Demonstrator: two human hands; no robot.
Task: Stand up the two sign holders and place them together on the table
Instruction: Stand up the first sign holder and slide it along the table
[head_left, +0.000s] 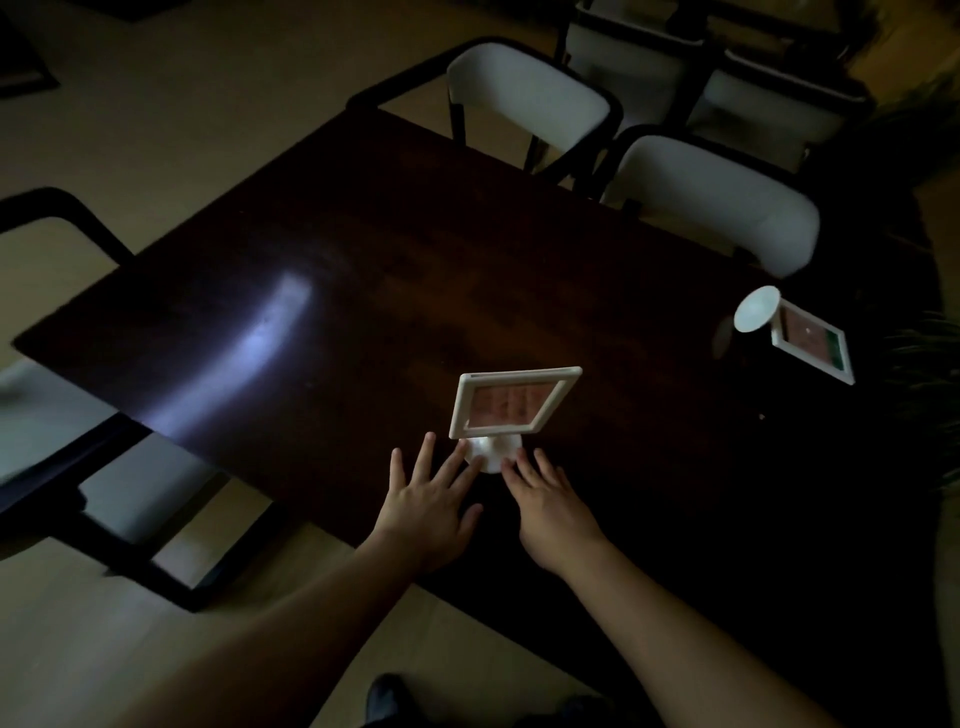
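A white sign holder (514, 402) stands upright on its round base near the front edge of the dark wooden table (395, 270). My left hand (431, 506) lies flat with fingers spread, its fingertips touching the left of the base. My right hand (553, 506) is flat too, fingertips at the right of the base. Neither hand holds anything. A second white sign holder (808, 340) lies tipped over at the table's right end, its round base (756, 309) pointing left and up.
Two white-backed chairs (530, 98) (717, 197) stand along the table's far side. A dark-framed chair (104, 467) sits at the left front corner. More chairs (769, 88) are behind. A bright glare (249, 353) reflects on the table's left part. The room is dim.
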